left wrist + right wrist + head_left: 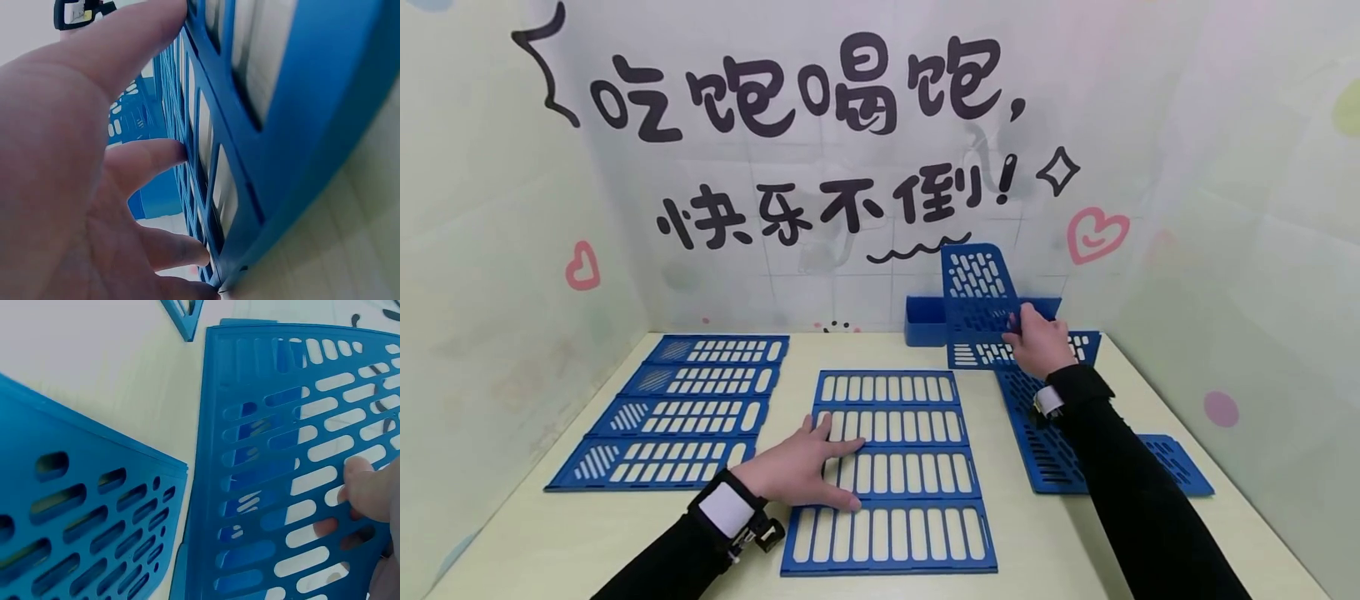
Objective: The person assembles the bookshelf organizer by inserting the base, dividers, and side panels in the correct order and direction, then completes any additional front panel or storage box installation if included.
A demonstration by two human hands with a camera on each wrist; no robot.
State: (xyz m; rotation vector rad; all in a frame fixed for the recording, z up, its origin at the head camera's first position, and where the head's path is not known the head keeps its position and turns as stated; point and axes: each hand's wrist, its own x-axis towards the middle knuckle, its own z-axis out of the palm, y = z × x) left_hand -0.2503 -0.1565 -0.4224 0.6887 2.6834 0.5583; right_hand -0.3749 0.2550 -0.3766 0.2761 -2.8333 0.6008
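Note:
Near the middle of the table, several blue panels with rows of long slots lie edge to edge. My left hand rests on their left side with fingers and thumb spread; in the left wrist view the fingertips of that hand touch the slotted surface. At the back right, my right hand pinches a blue perforated panel with a slanted edge, held upright. In the right wrist view, the thumb presses against this panel; the other fingers are partly hidden behind it.
Several blue panels with small windows lie in a row at left. A blue open box stands against the back wall. More perforated panels lie at right, partly under my right arm. Printed walls enclose the table.

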